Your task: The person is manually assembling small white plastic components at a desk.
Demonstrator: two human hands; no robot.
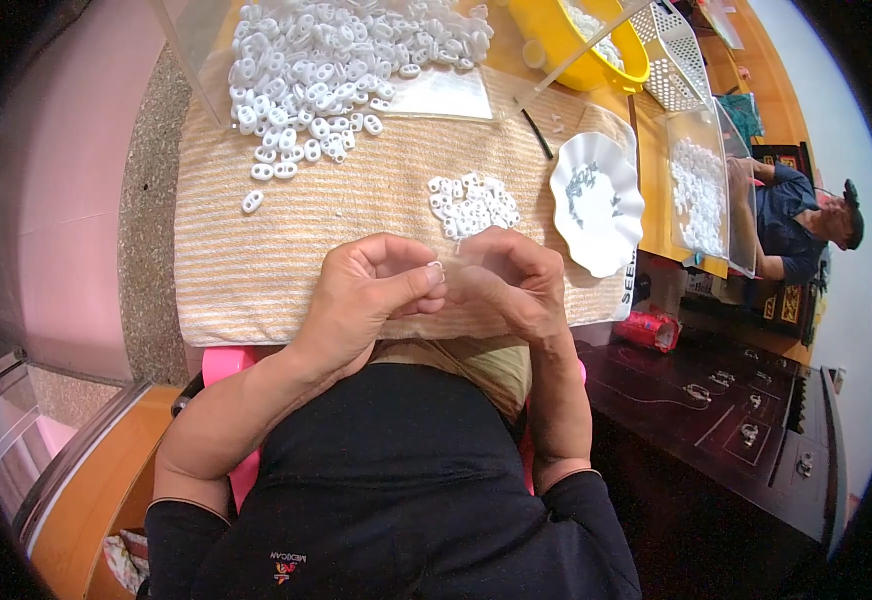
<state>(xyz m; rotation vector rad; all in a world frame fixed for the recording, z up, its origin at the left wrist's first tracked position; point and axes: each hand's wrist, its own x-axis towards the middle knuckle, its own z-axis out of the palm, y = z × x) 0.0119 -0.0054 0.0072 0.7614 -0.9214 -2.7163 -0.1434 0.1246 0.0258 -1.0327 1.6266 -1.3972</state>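
Note:
My left hand (378, 288) is closed in a pinch, with a small white plastic piece (436, 269) at the tips of its thumb and forefinger. Facing it, my right hand (518, 282) has its fingers curled close to that piece; motion smears the fingertips, so I cannot tell whether they grip anything. Just beyond both hands lies a small heap of white square-looking pieces (473, 204) on a striped towel (246, 255). To the right of this heap, a white wavy-rimmed plate (628, 232) holds small grey metal-looking bits (584, 190).
A large pile of white oval two-holed pieces (331, 75) spreads from a clear tray (446, 95) at the far side. Back right are a yellow basin (526, 30), a white perforated basket (678, 60) and a clear bin (698, 195) of white pieces. Beyond sits another person (796, 225).

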